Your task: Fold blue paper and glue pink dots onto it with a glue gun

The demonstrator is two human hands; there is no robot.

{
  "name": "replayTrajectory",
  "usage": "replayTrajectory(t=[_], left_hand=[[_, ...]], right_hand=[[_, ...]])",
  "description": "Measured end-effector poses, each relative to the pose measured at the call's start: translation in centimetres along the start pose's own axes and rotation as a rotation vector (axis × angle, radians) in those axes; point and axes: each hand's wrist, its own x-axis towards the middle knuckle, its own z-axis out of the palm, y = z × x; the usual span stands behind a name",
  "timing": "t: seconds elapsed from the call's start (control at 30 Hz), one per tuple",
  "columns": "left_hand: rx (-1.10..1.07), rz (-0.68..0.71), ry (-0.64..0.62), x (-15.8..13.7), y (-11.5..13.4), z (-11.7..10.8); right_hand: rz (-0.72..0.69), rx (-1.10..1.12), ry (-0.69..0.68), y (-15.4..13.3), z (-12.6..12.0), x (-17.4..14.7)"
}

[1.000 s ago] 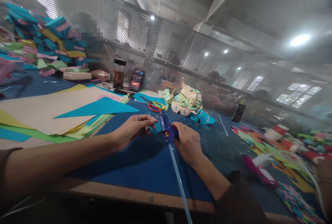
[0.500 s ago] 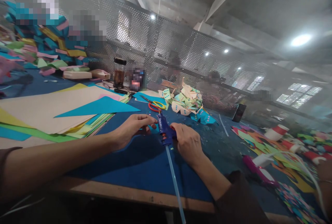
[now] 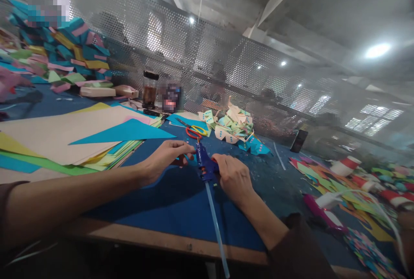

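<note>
My right hand point(image 3: 235, 179) is wrapped round the handle of a dark blue hot glue gun point(image 3: 204, 160). Its nozzle points away from me, and a long translucent glue stick point(image 3: 216, 227) runs out of its rear toward the table's front edge. Close to the gun's left side is my left hand point(image 3: 170, 160), with curled fingers pinched together; a bit of blue shows by the fingertips, but what they hold is hidden. Just beyond the nozzle lie scissors point(image 3: 196, 131) with red and yellow handles.
Layered coloured paper sheets point(image 3: 80, 132) cover the left side, a blue triangle point(image 3: 126, 132) on top. Behind the scissors is a heap of dotted paper pieces point(image 3: 234, 123). A jar point(image 3: 150, 91) stands by the mesh partition point(image 3: 181, 50). At right lie a magenta device point(image 3: 323, 214) and paper scraps point(image 3: 349, 201).
The glue gun and both hands are almost where they were; the gun has tilted very slightly. The view has shifted a little.
</note>
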Motion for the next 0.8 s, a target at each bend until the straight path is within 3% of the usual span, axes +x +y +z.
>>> replayTrajectory(t=[0.8], left_hand=[[0.064,0.076,0.009,0.36,-0.8,-0.21]], right_hand=[[-0.006,-0.005,-0.033,-0.05,-0.04,-0.02]])
